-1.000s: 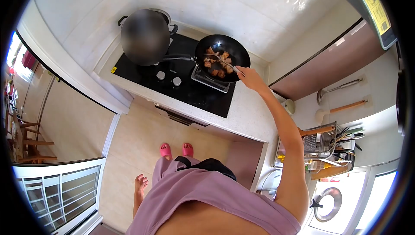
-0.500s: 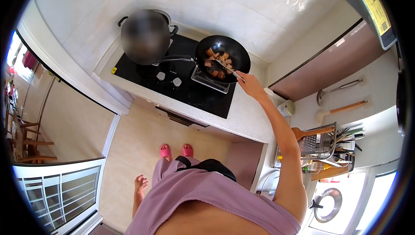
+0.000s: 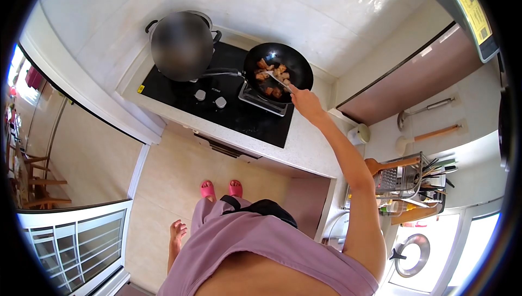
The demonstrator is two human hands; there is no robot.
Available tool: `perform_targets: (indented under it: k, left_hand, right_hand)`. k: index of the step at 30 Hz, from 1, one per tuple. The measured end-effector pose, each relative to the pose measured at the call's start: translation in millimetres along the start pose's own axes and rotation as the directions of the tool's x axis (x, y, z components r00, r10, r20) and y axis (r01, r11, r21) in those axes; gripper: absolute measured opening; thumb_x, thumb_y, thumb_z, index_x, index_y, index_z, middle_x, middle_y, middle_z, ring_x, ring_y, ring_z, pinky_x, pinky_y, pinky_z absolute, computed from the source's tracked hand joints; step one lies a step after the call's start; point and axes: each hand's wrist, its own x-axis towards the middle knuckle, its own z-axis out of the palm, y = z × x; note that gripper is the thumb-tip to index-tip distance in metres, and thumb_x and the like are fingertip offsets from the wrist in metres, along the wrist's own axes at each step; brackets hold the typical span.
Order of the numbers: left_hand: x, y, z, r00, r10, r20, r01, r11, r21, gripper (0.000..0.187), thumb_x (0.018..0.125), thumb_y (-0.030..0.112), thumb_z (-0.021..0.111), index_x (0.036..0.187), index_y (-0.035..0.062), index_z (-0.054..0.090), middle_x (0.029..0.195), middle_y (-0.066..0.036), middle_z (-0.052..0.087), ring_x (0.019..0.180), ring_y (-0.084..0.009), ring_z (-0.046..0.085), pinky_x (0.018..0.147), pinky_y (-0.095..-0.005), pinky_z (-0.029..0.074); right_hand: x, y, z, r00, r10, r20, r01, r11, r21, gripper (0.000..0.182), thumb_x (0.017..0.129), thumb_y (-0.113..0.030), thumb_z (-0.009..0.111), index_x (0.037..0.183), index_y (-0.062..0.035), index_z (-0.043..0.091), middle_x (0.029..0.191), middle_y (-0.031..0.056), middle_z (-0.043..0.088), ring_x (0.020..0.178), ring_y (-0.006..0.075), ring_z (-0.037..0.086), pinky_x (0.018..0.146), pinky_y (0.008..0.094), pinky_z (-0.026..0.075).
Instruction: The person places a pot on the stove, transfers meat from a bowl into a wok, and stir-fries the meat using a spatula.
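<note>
A black wok (image 3: 298,63) sits on the right burner of the black cooktop (image 3: 179,93), with several browned meat chunks (image 3: 269,72) in it. My right hand (image 3: 305,103) reaches out over the wok's near rim and grips a metal utensil (image 3: 278,80) whose tip lies among the meat. My left hand (image 3: 176,231) hangs at my side above the floor, fingers loosely spread, holding nothing.
A large pot with a lid (image 3: 181,45) stands on the left burner, touching the wok's handle. Two knobs (image 3: 210,98) sit at the cooktop's front. A rack of utensils (image 3: 410,184) stands at the right, a ladle (image 3: 425,110) and wooden spatula hang on the wall.
My right hand has drawn slightly left and nearer the wok, and the utensil's tip has shifted among the meat. My left hand stays at my side.
</note>
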Motion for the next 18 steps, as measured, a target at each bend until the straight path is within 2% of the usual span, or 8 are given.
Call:
perform_targets:
  k: [4, 9, 18]
  left_hand:
    - [1, 0, 2, 0.999, 0.041, 0.002, -0.041, 0.999, -0.014, 0.04, 0.087, 0.028, 0.05, 0.122, 0.0097, 0.042, 0.104, -0.011, 0.057, 0.083, -0.0219, 0.059, 0.072, -0.0361, 0.047]
    - [2, -2, -1, 1.0, 0.018, -0.005, -0.019, 0.997, -0.071, 0.04, 0.087, 0.027, 0.05, 0.123, 0.0089, 0.041, 0.102, -0.011, 0.057, 0.079, -0.021, 0.059, 0.069, -0.0331, 0.048]
    - [-6, -1, 2, 1.0, 0.006, -0.023, -0.006, 1.0, -0.021, 0.039, 0.087, 0.024, 0.048, 0.122, 0.0087, 0.041, 0.102, -0.012, 0.057, 0.078, -0.0207, 0.059, 0.066, -0.0315, 0.048]
  right_hand:
    - [6, 0, 17, 1.0, -0.01, -0.028, 0.009, 1.0, -0.012, 0.024, 0.082, -0.017, 0.053, 0.102, -0.0056, 0.048, 0.063, 0.0171, 0.06, 0.061, 0.0346, 0.061, 0.054, 0.0448, 0.05]
    - [-16, -2, 4, 0.997, -0.005, 0.083, 0.009, 0.998, -0.054, 0.031, 0.083, -0.018, 0.051, 0.111, -0.006, 0.046, 0.063, 0.0165, 0.06, 0.059, 0.0337, 0.061, 0.052, 0.0441, 0.049]
    - [-35, 21, 7, 0.993, -0.038, 0.113, 0.055, 0.987, -0.153, 0.04, 0.085, -0.018, 0.049, 0.122, -0.0072, 0.042, 0.061, 0.0154, 0.059, 0.057, 0.0324, 0.06, 0.051, 0.0425, 0.048]
